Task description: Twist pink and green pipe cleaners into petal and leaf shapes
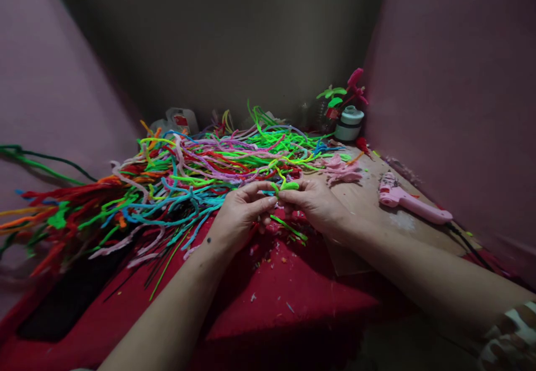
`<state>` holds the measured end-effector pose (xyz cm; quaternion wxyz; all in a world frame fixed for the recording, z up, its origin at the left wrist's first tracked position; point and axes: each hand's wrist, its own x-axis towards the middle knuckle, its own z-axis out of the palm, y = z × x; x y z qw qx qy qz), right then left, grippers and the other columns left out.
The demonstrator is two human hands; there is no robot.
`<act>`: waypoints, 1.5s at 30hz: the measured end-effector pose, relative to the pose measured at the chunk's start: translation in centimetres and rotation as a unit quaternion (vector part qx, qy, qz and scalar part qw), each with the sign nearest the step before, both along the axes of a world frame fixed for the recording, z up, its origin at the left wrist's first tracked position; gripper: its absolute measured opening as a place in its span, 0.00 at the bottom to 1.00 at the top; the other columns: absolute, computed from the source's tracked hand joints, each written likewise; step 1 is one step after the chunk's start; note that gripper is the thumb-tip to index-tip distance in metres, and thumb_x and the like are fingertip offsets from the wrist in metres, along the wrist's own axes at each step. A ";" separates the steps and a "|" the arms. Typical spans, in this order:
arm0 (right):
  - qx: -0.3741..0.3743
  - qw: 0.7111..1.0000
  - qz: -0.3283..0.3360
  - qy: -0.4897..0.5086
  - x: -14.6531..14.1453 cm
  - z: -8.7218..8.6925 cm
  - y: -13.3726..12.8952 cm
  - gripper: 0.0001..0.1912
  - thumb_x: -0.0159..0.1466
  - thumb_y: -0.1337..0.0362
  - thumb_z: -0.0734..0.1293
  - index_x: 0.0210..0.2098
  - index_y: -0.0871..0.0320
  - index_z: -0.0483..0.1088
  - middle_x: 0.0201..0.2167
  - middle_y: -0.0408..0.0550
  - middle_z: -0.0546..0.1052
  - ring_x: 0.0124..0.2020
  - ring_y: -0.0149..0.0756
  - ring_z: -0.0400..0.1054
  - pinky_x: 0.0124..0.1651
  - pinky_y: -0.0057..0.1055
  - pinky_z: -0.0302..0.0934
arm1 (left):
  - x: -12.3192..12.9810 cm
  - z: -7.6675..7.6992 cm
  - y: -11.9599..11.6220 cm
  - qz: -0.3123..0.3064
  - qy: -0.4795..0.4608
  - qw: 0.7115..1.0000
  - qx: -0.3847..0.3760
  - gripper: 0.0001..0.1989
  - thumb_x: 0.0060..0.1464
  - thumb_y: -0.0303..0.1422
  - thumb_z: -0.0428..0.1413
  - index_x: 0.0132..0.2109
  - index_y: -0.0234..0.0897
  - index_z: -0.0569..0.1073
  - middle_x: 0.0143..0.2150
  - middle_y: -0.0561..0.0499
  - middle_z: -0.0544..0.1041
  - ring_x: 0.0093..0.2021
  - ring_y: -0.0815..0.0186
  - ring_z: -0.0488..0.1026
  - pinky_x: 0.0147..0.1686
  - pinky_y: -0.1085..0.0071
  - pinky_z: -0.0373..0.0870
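Near the middle of the view, a bright green fuzzy piece point(288, 186) with small loops is pinched between both hands. My left hand point(245, 209) has thumb and forefinger closed on its left end. From the other side, my right hand point(312, 200) grips it, the fingertips of the two hands almost touching. Just below them, a green fuzzy stem point(290, 227) slants over the red cloth. Behind the hands lies a large tangled heap of coloured fuzzy stems point(234, 156).
A pink glue gun point(414, 204) with a black cable lies on a tan board point(364, 192) at the right. Pink fuzzy pieces point(341, 169), a white-lidded jar point(349, 123) and fuzzy flowers point(355, 83) stand or lie behind. A black flat object point(69, 298) rests at the left on red cloth point(268, 304).
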<state>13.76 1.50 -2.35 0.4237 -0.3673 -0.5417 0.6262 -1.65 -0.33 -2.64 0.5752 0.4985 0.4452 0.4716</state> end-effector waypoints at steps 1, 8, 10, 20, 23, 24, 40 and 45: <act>-0.010 1.000 0.000 0.004 0.0 -0.2 0.1 0.10 0.53 0.66 0.66 0.18 0.63 0.66 0.13 0.39 0.65 0.14 0.21 0.55 0.17 0.22 0.47 | 0.1 -0.1 0.0 0.008 0.007 1.000 0.005 0.11 0.44 0.31 0.61 0.38 0.37 0.72 0.22 0.57 0.71 0.16 0.76 0.62 0.13 0.80 0.57; -0.107 0.990 -0.005 0.095 -0.5 -1.7 1.0 0.08 0.47 0.67 0.70 0.20 0.62 0.65 0.14 0.38 0.66 0.15 0.23 0.58 0.19 0.23 0.52 | 0.5 -0.7 -0.2 0.064 0.184 0.949 0.247 0.03 0.47 0.29 0.57 0.31 0.37 0.77 0.25 0.54 0.73 0.26 0.73 0.67 0.29 0.78 0.64; -0.087 0.993 -0.007 0.082 -0.4 -1.6 1.0 0.08 0.48 0.67 0.69 0.19 0.61 0.65 0.14 0.38 0.65 0.14 0.23 0.56 0.17 0.23 0.49 | 0.1 -0.4 -0.1 0.049 0.194 0.954 0.225 0.04 0.46 0.29 0.58 0.31 0.37 0.77 0.26 0.54 0.74 0.28 0.71 0.68 0.31 0.77 0.65; 0.170 0.984 -0.010 -0.060 0.2 -0.7 0.5 0.05 0.54 0.65 0.67 0.26 0.62 0.71 0.22 0.41 0.71 0.23 0.26 0.61 0.29 0.26 0.55 | -1.5 0.1 0.6 -0.100 0.023 0.988 -0.118 0.10 0.45 0.36 0.60 0.28 0.32 0.70 0.21 0.53 0.70 0.16 0.76 0.62 0.15 0.79 0.58; 0.251 0.959 -0.042 -0.123 0.2 -0.6 0.3 0.05 0.55 0.67 0.65 0.24 0.61 0.70 0.23 0.42 0.71 0.28 0.28 0.63 0.34 0.27 0.56 | -1.2 0.4 0.4 -0.080 0.103 0.989 -0.065 0.11 0.47 0.37 0.57 0.27 0.33 0.68 0.18 0.57 0.64 0.14 0.77 0.56 0.14 0.79 0.51; 0.260 0.954 -0.055 -0.139 0.2 -0.7 0.2 0.05 0.55 0.67 0.65 0.23 0.61 0.69 0.22 0.41 0.70 0.27 0.28 0.62 0.34 0.27 0.55 | -1.0 0.5 0.2 -0.071 0.160 0.984 -0.017 0.11 0.49 0.37 0.56 0.26 0.34 0.67 0.17 0.57 0.63 0.14 0.77 0.55 0.15 0.78 0.51; -0.003 0.999 0.034 0.034 0.3 -0.8 1.1 0.12 0.51 0.65 0.66 0.16 0.60 0.61 0.11 0.37 0.61 0.13 0.23 0.52 0.17 0.25 0.45 | -1.9 0.2 1.2 0.059 0.183 0.979 0.061 0.09 0.50 0.36 0.54 0.36 0.34 0.71 0.28 0.51 0.72 0.24 0.70 0.66 0.24 0.74 0.62; 0.047 0.997 0.032 -0.044 0.4 0.2 0.2 0.09 0.53 0.64 0.65 0.19 0.61 0.64 0.15 0.37 0.63 0.15 0.22 0.51 0.19 0.24 0.44 | -1.7 1.3 0.3 -0.114 0.111 0.983 -0.095 0.19 0.51 0.46 0.52 0.30 0.33 0.72 0.20 0.49 0.70 0.16 0.72 0.60 0.15 0.76 0.53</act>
